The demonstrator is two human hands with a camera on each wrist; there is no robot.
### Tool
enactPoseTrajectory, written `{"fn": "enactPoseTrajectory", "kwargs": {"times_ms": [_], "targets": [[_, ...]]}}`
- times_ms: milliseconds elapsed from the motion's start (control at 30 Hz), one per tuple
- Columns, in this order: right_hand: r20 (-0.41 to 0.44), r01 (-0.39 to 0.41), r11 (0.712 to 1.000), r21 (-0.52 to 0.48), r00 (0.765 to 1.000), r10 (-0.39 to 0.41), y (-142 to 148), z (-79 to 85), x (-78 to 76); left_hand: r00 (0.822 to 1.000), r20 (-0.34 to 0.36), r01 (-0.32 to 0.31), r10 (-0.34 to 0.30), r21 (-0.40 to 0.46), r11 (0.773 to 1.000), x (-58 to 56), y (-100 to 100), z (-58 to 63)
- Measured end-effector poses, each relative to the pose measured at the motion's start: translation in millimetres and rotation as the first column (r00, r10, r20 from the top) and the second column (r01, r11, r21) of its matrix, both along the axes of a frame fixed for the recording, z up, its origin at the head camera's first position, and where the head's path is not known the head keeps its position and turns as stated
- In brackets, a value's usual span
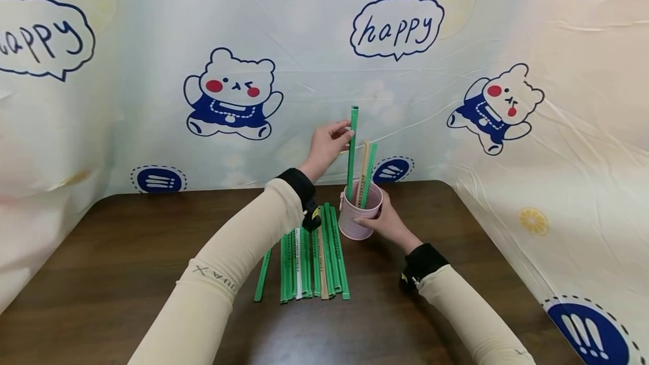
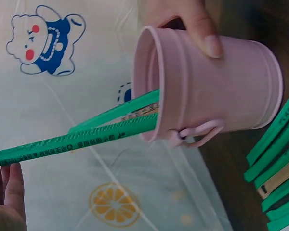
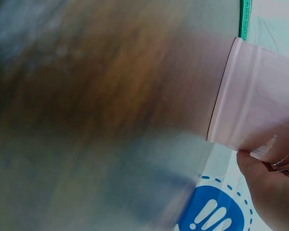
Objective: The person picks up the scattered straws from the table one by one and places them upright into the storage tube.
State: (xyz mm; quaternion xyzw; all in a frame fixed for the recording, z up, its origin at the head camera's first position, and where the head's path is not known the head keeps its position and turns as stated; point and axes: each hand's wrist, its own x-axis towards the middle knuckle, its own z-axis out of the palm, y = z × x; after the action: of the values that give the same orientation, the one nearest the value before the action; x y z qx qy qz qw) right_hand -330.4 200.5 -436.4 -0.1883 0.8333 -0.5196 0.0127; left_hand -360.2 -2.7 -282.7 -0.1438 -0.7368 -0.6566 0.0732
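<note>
The left hand pinches a long, flat green stick with dark print between thumb and fingers near its top. The stick stands nearly upright, its lower end inside the mouth of a round, smooth-walled pink bucket; whether it touches the bottom is hidden. The right hand is curled round the bucket's side, thumb across the front. Inside lean 1 slim tan stick and at least 1 other green stick. On the dark brown wood-grain table, just beside the bucket, lies a row of mostly green sticks, with 1 more green strip apart at its left.

What could go wrong, I judge: the held stick may snag on the 2 leaning ones if lowered at a slant, or tip outward if released before it settles. A loose right grip—or a sideways push on the rim—could rock the bucket (it looks light).

The left wrist view shows the stick's printed characters and the small pink side loop clearly, both hard to read from the head. The right wrist view, largely blurred, adds a pale patch on the bucket wall—glare or wear, I cannot tell.
</note>
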Motion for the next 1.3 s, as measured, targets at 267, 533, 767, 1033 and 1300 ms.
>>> {"fn": "enactPoseTrajectory", "kwargs": {"times_ms": [267, 533, 767, 1033, 1300], "targets": [[-0.006, -0.008, 1.0, -0.004, 1.0, 0.008, 0.3, -0.1, -2.4, 0.999, 0.044, 0.028, -0.025, -0.076, 0.997, -2.1, 8.3, -17.1], [0.012, -0.018, 1.0, -0.012, 1.0, 0.019, -2.1, -0.2, -4.1, 0.996, 0.086, 0.027, -0.019, -0.086, 0.996, -5.7, 13.2, -34.7], [0.013, -0.003, 1.0, -0.004, 1.0, 0.003, -0.4, -0.5, -3.5, 0.996, 0.088, 0.038, -0.028, -0.108, 0.993, -10.2, 16.7, -45.7], [0.03, 0.003, 1.0, -0.021, 1.0, -0.002, 2.6, -2.7, -4.2, 0.992, 0.121, 0.052, -0.035, -0.143, 0.988, -15.3, 16.6, -55.0], [0.023, 0.013, 1.0, 0.007, 1.0, -0.013, 0.2, -1.2, -4.8, 0.993, 0.112, 0.067, -0.048, -0.174, 0.982, -19.0, 13.5, -65.1]]}}
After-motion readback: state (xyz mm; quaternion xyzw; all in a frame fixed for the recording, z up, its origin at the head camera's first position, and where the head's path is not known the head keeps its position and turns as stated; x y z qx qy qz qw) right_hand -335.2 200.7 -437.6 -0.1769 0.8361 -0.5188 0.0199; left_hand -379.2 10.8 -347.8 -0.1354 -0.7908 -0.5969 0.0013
